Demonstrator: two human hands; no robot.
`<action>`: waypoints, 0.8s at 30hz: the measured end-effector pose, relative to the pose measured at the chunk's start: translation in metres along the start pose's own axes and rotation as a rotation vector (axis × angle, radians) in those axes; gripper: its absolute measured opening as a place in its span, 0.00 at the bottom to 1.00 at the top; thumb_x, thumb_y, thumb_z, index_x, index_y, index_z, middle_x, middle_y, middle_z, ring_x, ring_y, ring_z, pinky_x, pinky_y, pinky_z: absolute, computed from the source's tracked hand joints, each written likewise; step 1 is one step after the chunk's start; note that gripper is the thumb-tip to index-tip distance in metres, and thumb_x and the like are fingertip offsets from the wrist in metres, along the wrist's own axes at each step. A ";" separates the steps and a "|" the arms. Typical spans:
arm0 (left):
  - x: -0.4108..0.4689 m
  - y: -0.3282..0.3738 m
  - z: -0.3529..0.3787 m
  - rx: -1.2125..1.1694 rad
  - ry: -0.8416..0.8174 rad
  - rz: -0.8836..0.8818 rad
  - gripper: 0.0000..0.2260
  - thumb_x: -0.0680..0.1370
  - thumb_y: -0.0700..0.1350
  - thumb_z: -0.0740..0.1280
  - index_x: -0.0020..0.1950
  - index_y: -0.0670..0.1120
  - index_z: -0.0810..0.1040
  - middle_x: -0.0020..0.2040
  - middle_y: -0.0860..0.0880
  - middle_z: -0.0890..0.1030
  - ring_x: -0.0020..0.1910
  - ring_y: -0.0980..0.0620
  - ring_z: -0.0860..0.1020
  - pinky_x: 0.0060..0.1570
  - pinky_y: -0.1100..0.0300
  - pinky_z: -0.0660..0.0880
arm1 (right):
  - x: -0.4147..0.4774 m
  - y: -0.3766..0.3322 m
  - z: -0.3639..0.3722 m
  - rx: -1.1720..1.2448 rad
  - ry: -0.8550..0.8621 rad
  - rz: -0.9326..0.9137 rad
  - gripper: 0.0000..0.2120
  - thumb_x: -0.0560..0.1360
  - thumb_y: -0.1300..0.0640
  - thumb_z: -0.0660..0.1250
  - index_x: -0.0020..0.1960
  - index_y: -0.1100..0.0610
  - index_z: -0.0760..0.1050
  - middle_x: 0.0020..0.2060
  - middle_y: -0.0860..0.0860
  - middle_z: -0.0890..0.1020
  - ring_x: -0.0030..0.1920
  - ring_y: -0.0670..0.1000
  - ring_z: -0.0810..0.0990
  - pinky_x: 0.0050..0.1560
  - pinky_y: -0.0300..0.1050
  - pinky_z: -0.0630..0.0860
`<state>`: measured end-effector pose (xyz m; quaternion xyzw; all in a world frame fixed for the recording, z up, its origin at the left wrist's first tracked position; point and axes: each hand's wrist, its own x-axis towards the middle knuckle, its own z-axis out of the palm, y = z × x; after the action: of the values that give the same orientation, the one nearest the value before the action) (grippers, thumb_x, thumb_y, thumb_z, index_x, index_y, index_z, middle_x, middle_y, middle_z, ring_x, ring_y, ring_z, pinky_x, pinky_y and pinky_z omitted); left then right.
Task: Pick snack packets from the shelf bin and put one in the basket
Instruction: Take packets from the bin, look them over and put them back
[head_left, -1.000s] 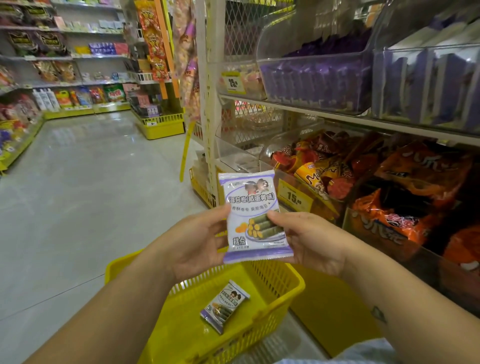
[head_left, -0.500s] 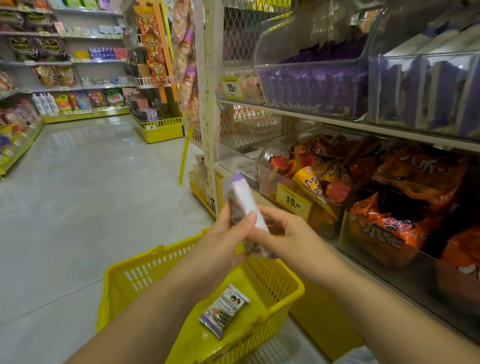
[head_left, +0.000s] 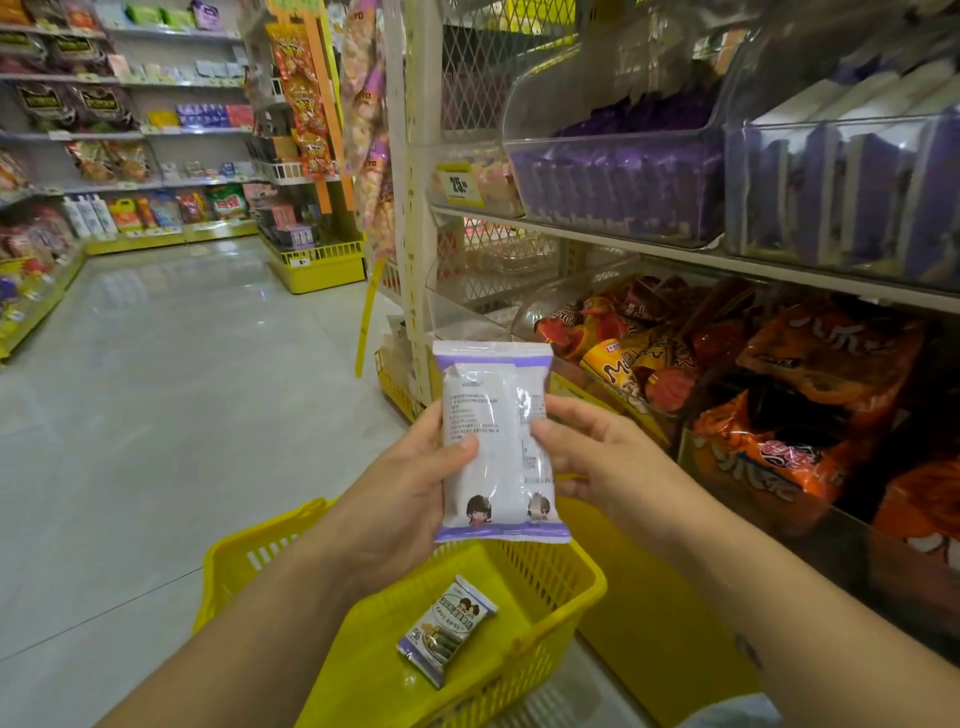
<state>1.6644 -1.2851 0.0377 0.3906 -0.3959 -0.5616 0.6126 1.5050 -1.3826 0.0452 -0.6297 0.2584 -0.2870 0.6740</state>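
Currently left hand (head_left: 400, 499) and right hand (head_left: 597, 462) clamp 1 snack packet (head_left: 496, 441) upright, back showing. At 6 o'clock, 2nd packet (head_left: 447, 631) lies in basket (head_left: 550, 582).

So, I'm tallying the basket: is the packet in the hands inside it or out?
Out. The left hand and right hand hold the packet above the basket; a second packet lies inside it.

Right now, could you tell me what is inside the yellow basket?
One small snack packet lies in the basket; the left arm and the held packet hide part of its floor.
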 end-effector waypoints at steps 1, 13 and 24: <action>0.000 0.000 0.000 0.045 0.004 0.005 0.24 0.77 0.40 0.61 0.74 0.51 0.66 0.66 0.44 0.78 0.65 0.42 0.77 0.58 0.43 0.78 | 0.000 -0.001 0.000 -0.002 -0.001 -0.025 0.15 0.77 0.58 0.65 0.64 0.54 0.73 0.48 0.51 0.86 0.45 0.49 0.84 0.49 0.47 0.81; 0.008 -0.002 -0.009 0.060 0.242 0.108 0.18 0.79 0.41 0.63 0.61 0.63 0.70 0.58 0.50 0.84 0.55 0.49 0.83 0.41 0.51 0.82 | -0.005 -0.002 0.001 0.007 -0.142 -0.078 0.21 0.74 0.55 0.66 0.67 0.51 0.70 0.53 0.53 0.84 0.54 0.54 0.83 0.48 0.53 0.82; 0.009 0.003 -0.014 -0.183 0.355 0.029 0.26 0.76 0.42 0.65 0.74 0.51 0.66 0.55 0.45 0.85 0.53 0.45 0.84 0.38 0.49 0.82 | -0.009 -0.006 -0.003 -0.042 -0.304 -0.038 0.33 0.70 0.74 0.68 0.67 0.48 0.67 0.57 0.58 0.82 0.58 0.62 0.80 0.54 0.48 0.80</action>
<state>1.6790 -1.2936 0.0355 0.4204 -0.2346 -0.5089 0.7137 1.4961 -1.3786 0.0507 -0.6847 0.1473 -0.1957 0.6864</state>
